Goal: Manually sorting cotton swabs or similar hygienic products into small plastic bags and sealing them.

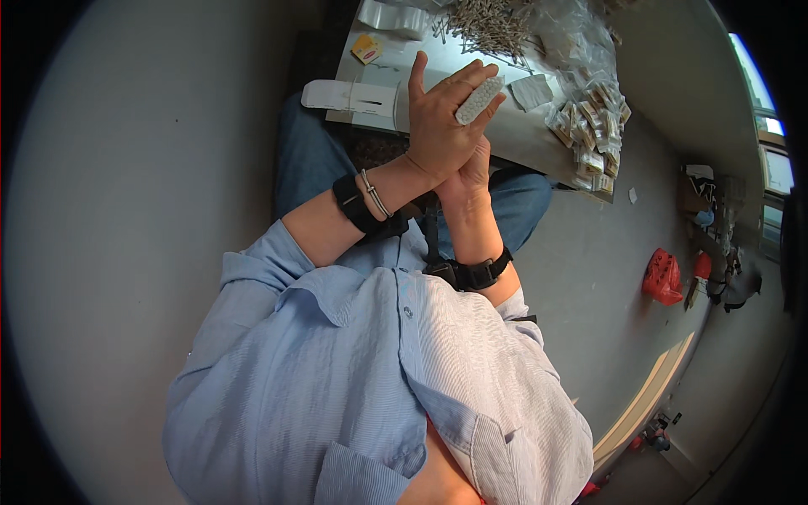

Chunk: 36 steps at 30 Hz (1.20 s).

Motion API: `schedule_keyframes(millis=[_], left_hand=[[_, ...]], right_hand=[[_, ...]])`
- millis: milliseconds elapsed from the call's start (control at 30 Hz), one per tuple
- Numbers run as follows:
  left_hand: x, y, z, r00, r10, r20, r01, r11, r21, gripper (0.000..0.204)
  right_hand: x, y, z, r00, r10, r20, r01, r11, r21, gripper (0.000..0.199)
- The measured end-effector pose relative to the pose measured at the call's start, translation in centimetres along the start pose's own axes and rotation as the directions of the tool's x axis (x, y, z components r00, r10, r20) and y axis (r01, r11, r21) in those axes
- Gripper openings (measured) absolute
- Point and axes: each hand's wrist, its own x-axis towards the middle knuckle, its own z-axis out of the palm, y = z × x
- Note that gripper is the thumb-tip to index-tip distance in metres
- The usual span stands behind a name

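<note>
My left hand [439, 126] lies flat, back up and fingers spread, crossed over my right hand [471, 178], which is mostly hidden beneath it. A small white oblong packet [480, 99] is pressed between the fingers of both hands and pokes out at the right side. Both wrists carry black bands, and the left one also has a thin bracelet. The hands hover above the near edge of a grey work board [522, 135] that rests over my lap.
On the board lie a heap of small pale sticks [488, 25], clear bags [572, 38], several filled packets [593, 126], a flat white card piece [353, 94] and a small yellow item [367, 48]. A red object [662, 276] sits on the floor at right.
</note>
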Motion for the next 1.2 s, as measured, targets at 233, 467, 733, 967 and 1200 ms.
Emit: schedule_keyframes(millis=[233,467,733,967,1200], left_hand=[[-0.7,-1.6,1.2,0.984,-0.095,0.151,0.091,0.995,0.036,0.029],[-1.1,-2.0,2.7,0.959,-0.199,0.203,0.205,0.979,-0.013,0.023],[-1.4,-3.0,3.5,0.952,-0.192,0.24,0.185,0.981,0.052,0.023],[-0.5,-1.9,3.0,0.981,0.008,0.193,-0.009,1.0,0.0,0.027],[0.7,-0.2,1.4,0.978,0.062,0.2,-0.048,0.996,-0.077,0.028]], right_hand=[[0.8,-0.6,-1.7,0.998,0.041,-0.05,-0.038,0.997,0.062,0.025],[1.2,-0.9,-2.3,0.996,-0.003,-0.086,0.01,0.997,0.078,0.024],[1.4,-1.5,-2.5,0.999,-0.042,-0.022,0.043,0.997,0.061,0.023],[0.6,-1.8,-0.2,0.997,-0.075,0.013,0.074,0.995,0.064,0.02],[0.3,-1.7,1.4,0.996,-0.09,0.028,0.089,0.995,0.035,0.018]])
